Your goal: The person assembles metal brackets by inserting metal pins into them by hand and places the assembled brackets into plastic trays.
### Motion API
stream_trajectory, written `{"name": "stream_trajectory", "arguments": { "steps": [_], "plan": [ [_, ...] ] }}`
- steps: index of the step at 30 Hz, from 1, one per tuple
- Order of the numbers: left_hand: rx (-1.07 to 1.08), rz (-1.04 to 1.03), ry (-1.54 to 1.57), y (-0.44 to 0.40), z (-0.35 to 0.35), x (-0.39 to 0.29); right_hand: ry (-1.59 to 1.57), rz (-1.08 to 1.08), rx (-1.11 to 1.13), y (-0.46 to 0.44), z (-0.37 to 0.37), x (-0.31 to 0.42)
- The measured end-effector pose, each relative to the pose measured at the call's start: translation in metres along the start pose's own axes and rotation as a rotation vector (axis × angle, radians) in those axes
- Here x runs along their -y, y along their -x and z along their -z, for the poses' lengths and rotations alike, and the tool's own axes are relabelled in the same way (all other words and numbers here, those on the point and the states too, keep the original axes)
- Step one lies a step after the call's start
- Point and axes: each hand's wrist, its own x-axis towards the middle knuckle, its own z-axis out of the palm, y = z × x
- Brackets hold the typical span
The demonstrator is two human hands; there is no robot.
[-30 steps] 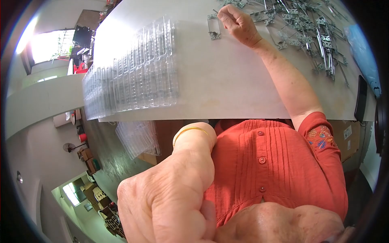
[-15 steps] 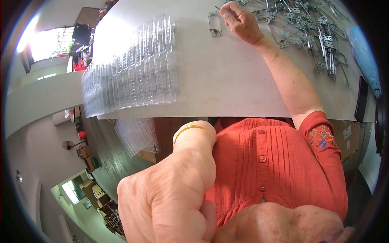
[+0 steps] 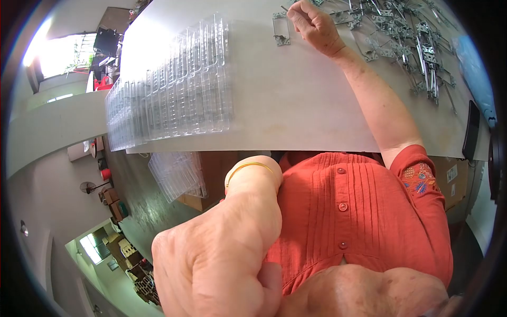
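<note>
Near the table's far edge, my right hand [image 3: 317,29] is closed in a pinch round a thin dark rod [image 3: 284,8], whose tip sticks out past the fingers. Just left of it, a narrow rectangular metal frame [image 3: 282,40] lies on the table. My left hand [image 3: 216,256], with a gold bangle [image 3: 249,165] at the wrist, is raised very close to the camera at the lower left. Its fingers are bent out of sight, so what they hold, if anything, is hidden.
Clear plastic trays [image 3: 179,90] are stacked on the left of the table [image 3: 296,105]. A pile of metal brackets and rods [image 3: 428,58] covers the back right. A blue plastic bag [image 3: 475,74] and a black phone-like object [image 3: 470,129] are at the right edge. More trays [image 3: 177,174] sit below.
The table and the things on it have shifted slightly up in the view. My right hand keeps its pinch, and my left hand has barely moved.
</note>
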Motion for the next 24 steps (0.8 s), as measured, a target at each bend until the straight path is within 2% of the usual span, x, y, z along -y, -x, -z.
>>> {"name": "stream_trajectory", "arguments": {
  "steps": [1,3,4,6,7,9,10,11,12,13,15,16,18,19,21,22,24],
  "plan": [
    [-0.034,-0.276,0.126,-0.014,-0.016,0.039,0.000,-0.006,0.002,0.000,0.000,0.001],
    [-0.119,-0.457,0.311,-0.015,-0.020,0.045,-0.002,-0.017,0.007,0.000,0.001,0.002],
    [-0.168,-0.361,0.371,-0.011,-0.017,0.023,-0.005,-0.021,0.007,0.001,0.001,0.003],
    [-0.116,-0.357,0.418,-0.005,-0.011,0.018,-0.005,-0.012,0.006,0.000,0.001,0.004],
    [-0.017,-0.448,0.403,-0.018,-0.012,0.041,-0.002,0.001,0.004,0.000,0.001,0.003],
    [-0.021,-0.457,0.191,-0.017,-0.014,0.048,-0.005,-0.001,0.011,0.000,0.001,0.003],
    [-0.125,-0.373,-0.005,-0.006,-0.018,0.036,-0.011,-0.016,0.018,0.000,0.001,0.003],
    [-0.169,-0.173,-0.206,-0.002,-0.023,0.020,-0.017,-0.031,0.025,0.000,0.001,0.003],
    [-0.171,0.032,-0.410,-0.001,-0.029,0.005,-0.021,-0.032,0.025,0.000,0.001,0.003],
    [-0.110,0.354,-0.614,-0.018,-0.039,-0.013,-0.025,-0.034,0.024,0.000,0.001,0.002],
    [-0.069,0.701,-0.789,-0.026,-0.045,-0.034,-0.019,-0.029,0.021,0.000,0.001,0.001],
    [-0.094,0.720,-0.769,-0.023,-0.044,-0.040,-0.010,-0.021,0.018,0.000,0.001,0.001],
    [-0.065,0.427,-0.394,-0.012,-0.027,-0.031,0.007,-0.019,0.021,0.000,0.001,0.001],
    [-0.012,0.113,-0.043,-0.003,-0.004,-0.007,0.015,-0.026,0.028,0.000,0.002,0.002],
    [0.034,-0.279,0.377,-0.002,0.006,0.023,0.020,-0.034,0.032,0.000,0.002,0.004],
    [0.027,-0.354,0.448,-0.005,-0.001,0.033,0.017,-0.036,0.030,0.000,0.002,0.005],
    [0.062,-0.384,0.395,-0.005,0.000,0.030,0.003,-0.050,0.035,0.001,0.002,0.006]
  ]
}}
